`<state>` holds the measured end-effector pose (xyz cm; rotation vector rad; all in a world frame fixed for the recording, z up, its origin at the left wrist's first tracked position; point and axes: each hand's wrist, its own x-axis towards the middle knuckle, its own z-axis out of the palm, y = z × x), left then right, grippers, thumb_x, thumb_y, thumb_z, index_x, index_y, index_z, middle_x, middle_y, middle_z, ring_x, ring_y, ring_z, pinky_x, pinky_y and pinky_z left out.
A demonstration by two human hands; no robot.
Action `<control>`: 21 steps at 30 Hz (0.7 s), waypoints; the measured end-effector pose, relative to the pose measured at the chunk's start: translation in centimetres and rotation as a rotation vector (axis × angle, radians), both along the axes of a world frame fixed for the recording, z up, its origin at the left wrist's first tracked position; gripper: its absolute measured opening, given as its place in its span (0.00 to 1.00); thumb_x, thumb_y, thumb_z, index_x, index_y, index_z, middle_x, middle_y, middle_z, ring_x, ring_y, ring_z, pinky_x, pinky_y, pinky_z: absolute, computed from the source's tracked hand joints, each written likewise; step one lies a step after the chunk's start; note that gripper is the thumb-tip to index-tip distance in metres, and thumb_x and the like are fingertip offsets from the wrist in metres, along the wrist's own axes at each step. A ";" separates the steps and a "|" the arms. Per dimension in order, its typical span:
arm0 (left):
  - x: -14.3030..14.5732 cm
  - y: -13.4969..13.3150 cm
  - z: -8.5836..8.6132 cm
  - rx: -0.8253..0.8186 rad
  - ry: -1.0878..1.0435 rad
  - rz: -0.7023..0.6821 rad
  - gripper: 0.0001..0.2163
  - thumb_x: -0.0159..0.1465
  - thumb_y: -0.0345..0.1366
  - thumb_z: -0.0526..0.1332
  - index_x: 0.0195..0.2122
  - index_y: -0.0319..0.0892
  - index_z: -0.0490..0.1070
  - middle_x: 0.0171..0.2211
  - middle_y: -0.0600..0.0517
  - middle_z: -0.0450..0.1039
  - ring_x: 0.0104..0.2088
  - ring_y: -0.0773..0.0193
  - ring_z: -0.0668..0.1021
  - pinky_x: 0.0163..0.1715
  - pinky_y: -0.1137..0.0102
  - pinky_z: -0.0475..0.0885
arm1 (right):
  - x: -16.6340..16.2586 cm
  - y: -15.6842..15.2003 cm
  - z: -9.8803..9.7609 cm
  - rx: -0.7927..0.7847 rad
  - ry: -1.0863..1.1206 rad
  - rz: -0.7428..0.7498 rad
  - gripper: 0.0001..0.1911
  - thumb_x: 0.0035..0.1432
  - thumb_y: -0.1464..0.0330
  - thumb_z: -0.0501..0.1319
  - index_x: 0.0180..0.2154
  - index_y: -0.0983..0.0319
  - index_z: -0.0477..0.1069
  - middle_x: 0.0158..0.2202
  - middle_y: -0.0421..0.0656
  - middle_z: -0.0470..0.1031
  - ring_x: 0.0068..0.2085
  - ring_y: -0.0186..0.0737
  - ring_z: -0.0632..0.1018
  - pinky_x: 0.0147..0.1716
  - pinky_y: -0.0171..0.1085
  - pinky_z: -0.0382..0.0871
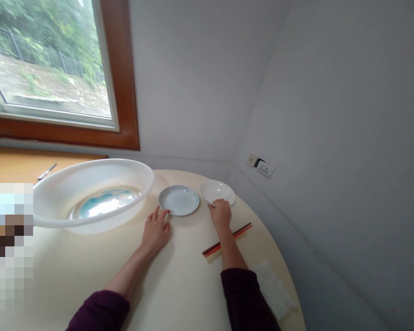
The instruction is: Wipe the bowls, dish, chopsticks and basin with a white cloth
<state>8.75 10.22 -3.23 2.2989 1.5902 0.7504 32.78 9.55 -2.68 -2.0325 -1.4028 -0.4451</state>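
Grey walls back the bench, where the left hand, fingers apart, is by a plate and the right hand pinches the near rim of a bowl.

This looks like a home's dining corner: a round-edged table with plate and chopsticks towards six o'clock, wood-framed window at ten, wall socket at three.

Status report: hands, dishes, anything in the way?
Right hand gripping near rim of white bowl. Left hand open at edge of patterned plate. Chopsticks under right forearm.
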 end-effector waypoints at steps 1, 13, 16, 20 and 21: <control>0.0 0.0 0.0 0.003 0.002 0.001 0.20 0.58 0.31 0.51 0.52 0.44 0.62 0.60 0.43 0.53 0.57 0.50 0.61 0.53 0.55 0.58 | -0.1 0.0 0.1 -0.006 -0.002 -0.006 0.04 0.52 0.71 0.61 0.33 0.63 0.73 0.35 0.48 0.74 0.39 0.44 0.70 0.35 0.37 0.60; 0.0 0.0 0.0 0.000 -0.012 0.019 0.20 0.58 0.31 0.52 0.53 0.45 0.63 0.58 0.43 0.56 0.58 0.49 0.59 0.54 0.55 0.58 | -0.5 -0.3 1.0 -0.087 0.024 -0.049 0.06 0.50 0.70 0.62 0.34 0.62 0.73 0.38 0.48 0.72 0.41 0.45 0.70 0.34 0.38 0.62; 0.0 0.2 -0.2 0.003 -0.020 0.017 0.20 0.57 0.32 0.53 0.53 0.44 0.63 0.58 0.43 0.56 0.58 0.49 0.59 0.54 0.54 0.59 | -0.7 -0.3 1.2 -0.094 0.050 -0.056 0.07 0.49 0.70 0.63 0.34 0.61 0.73 0.40 0.48 0.70 0.43 0.46 0.69 0.33 0.38 0.63; 0.0 0.3 -0.5 0.009 -0.052 0.013 0.21 0.57 0.32 0.53 0.54 0.43 0.62 0.57 0.41 0.55 0.58 0.48 0.59 0.54 0.54 0.58 | -0.9 -0.4 1.5 -0.053 0.064 -0.056 0.11 0.45 0.70 0.65 0.35 0.59 0.73 0.44 0.49 0.68 0.45 0.49 0.68 0.31 0.38 0.64; 0.0 0.3 -0.4 0.015 -0.071 0.020 0.21 0.57 0.32 0.53 0.54 0.42 0.62 0.57 0.40 0.55 0.57 0.48 0.60 0.54 0.54 0.58 | -0.9 -0.4 1.7 -0.054 0.073 -0.059 0.13 0.44 0.70 0.66 0.36 0.59 0.73 0.45 0.50 0.67 0.47 0.50 0.67 0.31 0.38 0.65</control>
